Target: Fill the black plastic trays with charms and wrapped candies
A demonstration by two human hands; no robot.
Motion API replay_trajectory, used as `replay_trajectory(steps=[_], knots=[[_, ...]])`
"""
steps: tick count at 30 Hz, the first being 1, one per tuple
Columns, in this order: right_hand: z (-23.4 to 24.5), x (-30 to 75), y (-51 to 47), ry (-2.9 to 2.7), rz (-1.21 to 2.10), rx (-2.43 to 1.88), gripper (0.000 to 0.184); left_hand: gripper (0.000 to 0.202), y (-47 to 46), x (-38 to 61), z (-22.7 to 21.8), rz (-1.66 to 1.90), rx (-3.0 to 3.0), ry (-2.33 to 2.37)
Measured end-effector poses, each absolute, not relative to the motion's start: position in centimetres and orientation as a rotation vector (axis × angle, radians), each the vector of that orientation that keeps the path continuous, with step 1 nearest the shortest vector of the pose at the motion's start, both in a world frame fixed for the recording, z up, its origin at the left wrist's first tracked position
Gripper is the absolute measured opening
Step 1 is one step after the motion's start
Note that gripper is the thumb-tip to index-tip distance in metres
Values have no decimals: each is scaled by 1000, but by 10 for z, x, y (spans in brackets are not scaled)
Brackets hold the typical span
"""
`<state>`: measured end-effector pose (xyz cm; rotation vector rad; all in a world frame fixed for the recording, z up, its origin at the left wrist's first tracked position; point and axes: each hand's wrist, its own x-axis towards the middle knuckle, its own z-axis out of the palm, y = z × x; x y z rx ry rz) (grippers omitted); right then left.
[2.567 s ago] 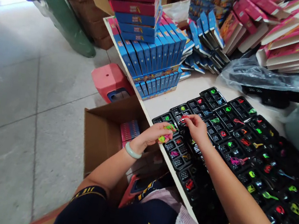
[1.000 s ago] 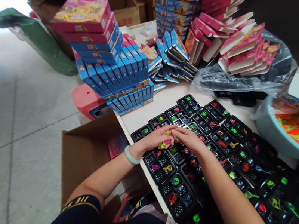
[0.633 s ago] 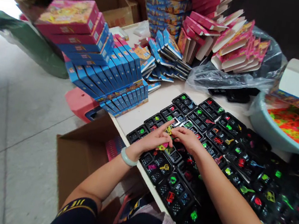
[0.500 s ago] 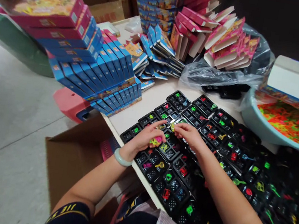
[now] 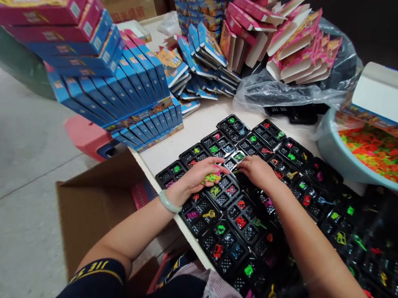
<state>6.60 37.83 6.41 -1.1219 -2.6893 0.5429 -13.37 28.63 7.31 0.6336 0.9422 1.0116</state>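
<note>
Black compartment trays [image 5: 232, 225] cover the white table [image 5: 190, 132], with small neon plastic toy pieces in their cells. My left hand [image 5: 200, 174], a pale bracelet on its wrist, hovers over the near-left trays and is closed on a handful of green, yellow and pink toy pieces [image 5: 212, 177]. My right hand [image 5: 258, 171] is just to its right, fingertips pressed down on a tray cell near a green piece [image 5: 238, 157]. What its fingers pinch is hidden.
Stacks of blue and pink boxes [image 5: 95, 62] stand at the table's left, with more boxes [image 5: 277, 35] at the back. A pale basin [image 5: 338, 153] of neon pieces sits at right under an open white box [image 5: 396, 97]. An open cardboard carton [image 5: 99, 204] and a pink stool [image 5: 88, 134] stand on the floor.
My hands have stayed close together over the trays, my right fingertips shifting to a farther cell. My head has turned right, bringing the basin and white box into view.
</note>
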Motion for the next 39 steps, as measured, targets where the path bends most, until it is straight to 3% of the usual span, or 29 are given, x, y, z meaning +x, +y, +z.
replay_trajectory(steps=[3,5,9,15,19,24,30,34,37,39], knots=[[63,62,367,-2349,727,-1186,18,42,287,-132,71,1048,644,928],[61,55,355,-2052,1039,-1273,14,43,288,-129,70,1096,658,915],[60,35,332,-1520,1681,-1226,25,49,292,-119,67,1167,714,950],[65,30,331,-1100,1963,-1200,29,50,305,-112,65,1149,990,1047],[59,41,338,-1157,1819,-1301,33,47,316,-103,65,1078,1146,1053],[51,59,362,-1256,1456,-1274,38,34,332,-87,69,1086,891,1033],[49,80,414,-1618,804,-1436,20,21,346,-85,71,1115,618,965],[50,77,426,-1778,614,-1552,17,22,351,-91,70,1166,524,912],[52,68,416,-1805,619,-1455,19,30,352,-96,71,1193,529,834],[55,60,404,-1715,950,-1366,24,38,352,-99,72,1214,593,800]])
